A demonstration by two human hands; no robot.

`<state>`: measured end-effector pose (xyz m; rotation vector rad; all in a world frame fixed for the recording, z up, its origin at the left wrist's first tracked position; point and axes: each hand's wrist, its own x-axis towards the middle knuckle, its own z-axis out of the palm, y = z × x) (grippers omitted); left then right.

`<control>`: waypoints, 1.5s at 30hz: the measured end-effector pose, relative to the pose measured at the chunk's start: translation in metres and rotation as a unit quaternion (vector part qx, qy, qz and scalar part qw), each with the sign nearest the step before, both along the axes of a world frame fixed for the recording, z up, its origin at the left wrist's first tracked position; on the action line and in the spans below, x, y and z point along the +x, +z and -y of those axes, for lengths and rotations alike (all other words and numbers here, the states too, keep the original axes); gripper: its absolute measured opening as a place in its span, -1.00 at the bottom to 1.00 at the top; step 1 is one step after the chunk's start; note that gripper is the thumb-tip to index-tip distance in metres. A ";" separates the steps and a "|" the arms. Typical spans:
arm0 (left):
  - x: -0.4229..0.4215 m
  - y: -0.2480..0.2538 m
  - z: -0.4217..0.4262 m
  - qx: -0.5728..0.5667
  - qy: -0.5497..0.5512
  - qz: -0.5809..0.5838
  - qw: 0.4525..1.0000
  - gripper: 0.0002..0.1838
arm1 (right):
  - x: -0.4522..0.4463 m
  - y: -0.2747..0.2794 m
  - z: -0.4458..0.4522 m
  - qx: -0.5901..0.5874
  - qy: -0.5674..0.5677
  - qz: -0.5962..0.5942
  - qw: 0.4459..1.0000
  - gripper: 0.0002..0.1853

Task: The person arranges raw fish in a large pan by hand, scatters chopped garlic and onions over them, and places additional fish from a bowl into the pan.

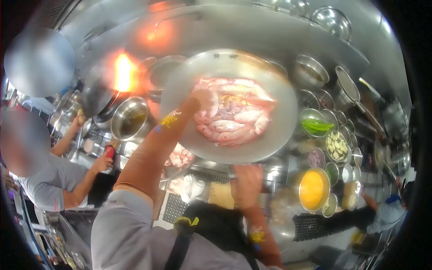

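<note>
A wide, shallow metal wok (281, 130) stands before me. Whole pinkish fish (231, 130) lie in it around a pile of small purplish and yellowish pieces (234, 105). My left hand (206, 102) reaches into the wok over the left side of the fish. It is blurred and looks covered by a thin, clear glove, so its fingers cannot be made out. At the near edge of the wok, my right hand (247, 182) has its fingers bent against the rim. Below the wok's left side sits a bowl of pale pink raw pieces (180, 157).
Flames (123, 74) rise from a wok (96, 90) at left, where a co-worker (54, 180) holds a red-handled tool (109, 151). A steel pot (129, 118) sits between us. At right are green peppers (316, 126), yellow liquid (314, 189) and several small bowls. Another person (389, 213) is at far right.
</note>
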<state>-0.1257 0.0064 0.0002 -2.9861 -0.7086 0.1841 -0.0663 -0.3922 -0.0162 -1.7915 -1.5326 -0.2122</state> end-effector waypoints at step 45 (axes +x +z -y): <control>-0.337 0.022 0.111 -0.643 0.193 0.514 0.533 -0.68 | -0.009 0.004 0.005 0.030 -0.025 0.028 0.999 -0.56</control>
